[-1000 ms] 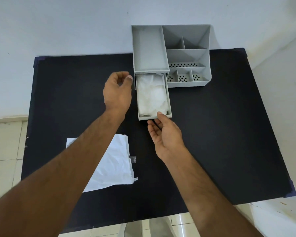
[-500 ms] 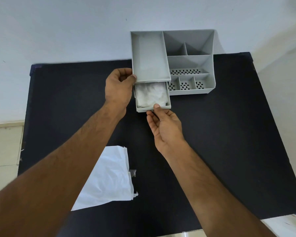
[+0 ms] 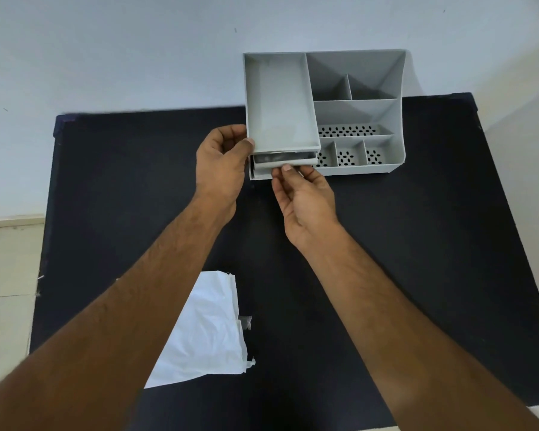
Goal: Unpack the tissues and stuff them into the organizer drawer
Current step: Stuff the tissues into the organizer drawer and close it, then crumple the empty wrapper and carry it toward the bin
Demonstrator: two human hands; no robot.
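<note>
Left hand (image 3: 220,164): curled, thumb pressing the left corner of the grey plastic organizer (image 3: 357,119).
Right hand (image 3: 304,199): fingertips pinching the front of the small grey drawer (image 3: 263,174).
Drawer: almost shut; tissues hidden.
Counter (image 3: 417,244): black, with a flat white wrapper (image 3: 206,331) near the front.

A table (image 3: 417,244) with a flat black top fills most of the view, its far edge set against a plain pale blue-grey wall (image 3: 137,51) that bears a few small dark specks. At the left, below the wall, a light skirting strip (image 3: 10,219) meets a floor (image 3: 3,290) of pale beige tiles. The light is soft and even, with faint shadows.
</note>
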